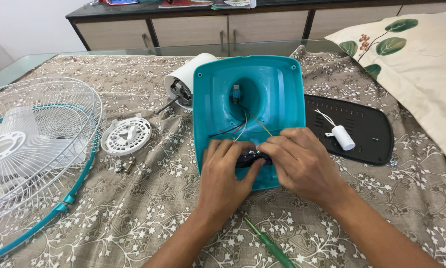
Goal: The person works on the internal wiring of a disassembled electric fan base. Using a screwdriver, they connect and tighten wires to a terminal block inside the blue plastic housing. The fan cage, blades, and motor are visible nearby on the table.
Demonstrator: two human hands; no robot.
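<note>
Both hands inside upturned teal fan base (277,84) mid-desk: left hand (226,171) and right hand (297,161) pinched together on small black switch block (253,159) at base's near edge, coloured wires (243,126) running up. White fan guard (39,144) far left; green screwdriver (272,246) near wrists

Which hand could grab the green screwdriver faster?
Probably the right hand. The green screwdriver lies on the cloth just below both hands, its handle pointing toward the right arm. The left hand also grips the small black part.
</note>
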